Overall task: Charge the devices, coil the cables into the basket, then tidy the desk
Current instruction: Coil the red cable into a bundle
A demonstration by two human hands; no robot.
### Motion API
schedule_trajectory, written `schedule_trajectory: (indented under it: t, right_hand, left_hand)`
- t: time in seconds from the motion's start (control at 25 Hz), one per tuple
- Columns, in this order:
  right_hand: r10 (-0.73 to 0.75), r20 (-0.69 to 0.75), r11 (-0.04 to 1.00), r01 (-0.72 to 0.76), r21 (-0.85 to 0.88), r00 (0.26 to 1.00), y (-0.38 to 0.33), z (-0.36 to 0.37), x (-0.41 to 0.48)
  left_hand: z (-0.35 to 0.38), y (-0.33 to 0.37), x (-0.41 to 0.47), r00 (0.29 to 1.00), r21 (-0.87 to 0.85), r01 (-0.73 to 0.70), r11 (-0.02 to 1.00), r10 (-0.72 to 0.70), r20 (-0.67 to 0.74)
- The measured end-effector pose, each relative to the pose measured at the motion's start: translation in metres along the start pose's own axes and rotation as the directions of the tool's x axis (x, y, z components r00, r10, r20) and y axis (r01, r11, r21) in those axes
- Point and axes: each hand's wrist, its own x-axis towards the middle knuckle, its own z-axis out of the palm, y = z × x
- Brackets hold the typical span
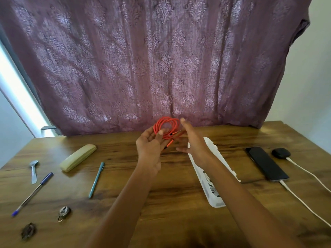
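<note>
Cable (167, 126), orange and wound into a loose ring, is held up over the far middle of the desk (116, 153), in front of a purple curtain (161, 59); the left hand (152, 142) grips it, thumb and fingers curled round one side of the loops; the right hand (192, 140) hovers just beside the ring with fingers straight and spread, holding nothing; whether its fingertips touch the loops cannot be told. The plug ends (169, 143) hang free below the left fingers, so nothing ties the ring together; the likeliest trouble is that the loops spring apart once the grip slackens, and the cable lands in the basket as a tangle or spills over its rim. The white basket (200, 174) lies under the right forearm; a careless lowering of that arm could knock or shift it. Further right the phone (266, 163) and a small dark case (281, 153) each have a white lead (304, 203) plugged in; a sweeping elbow could catch a lead and pull it out, undoing the charging. A teal pen (96, 179), a blue pen (34, 192), a spoon (34, 171) and a padlock (64, 212) lie on the left, well apart from the hands; they pose little risk, though the tidying looks not yet done.
</note>
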Motion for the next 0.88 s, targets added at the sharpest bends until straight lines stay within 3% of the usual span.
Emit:
schedule_trajectory:
  t: [0.2,0.28,0.36,0.48,0.56,0.6,0.64,0.72,0.8,0.88]
  right_hand:
    - [-0.075,0.107,0.939,0.107,-0.327,0.991,-0.016,0.001,-0.01]
    - [-0.135,0.143,0.899,0.182,-0.398,0.98,-0.017,0.001,-0.008]
    - [-0.235,0.196,0.815,0.303,-0.493,0.952,-0.016,0.002,-0.006]
    - [-0.374,0.234,0.534,0.415,-0.737,0.897,-0.009,0.002,0.006]
    - [-0.404,0.244,0.38,0.405,-0.832,0.881,-0.014,0.001,0.006]
    - [-0.402,0.26,0.353,0.41,-0.841,0.878,-0.019,0.001,0.005]
    - [-0.391,0.287,0.37,0.435,-0.821,0.874,-0.025,0.0,0.002]
    - [-0.33,0.325,0.542,0.46,-0.703,0.886,-0.034,-0.001,-0.004]
    - [-0.289,0.337,0.68,0.44,-0.587,0.896,-0.04,-0.001,-0.01]
    - [-0.284,0.314,0.743,0.415,-0.525,0.906,-0.038,-0.002,-0.007]
  left_hand:
    - [-0.002,-0.006,-0.009,0.994,-0.092,0.058,0.994,-0.048,0.103]
    - [-0.002,-0.006,-0.009,0.988,0.019,0.077,0.997,-0.079,0.131]
    - [-0.003,-0.002,-0.004,0.993,0.309,-0.022,0.951,-0.015,0.115]
    - [-0.002,0.017,0.005,0.96,0.685,-0.278,0.673,0.171,0.222]
    - [0.001,0.03,0.005,0.901,0.758,-0.431,0.489,0.194,0.387]
    - [0.001,0.034,0.005,0.874,0.772,-0.486,0.409,0.2,0.443]
    - [0.002,0.037,0.004,0.851,0.778,-0.526,0.343,0.221,0.477]
    - [0.005,0.038,0.003,0.82,0.772,-0.567,0.288,0.289,0.494]
    - [0.007,0.036,0.002,0.823,0.77,-0.56,0.307,0.316,0.472]
    - [0.009,0.035,0.003,0.839,0.781,-0.536,0.32,0.308,0.449]
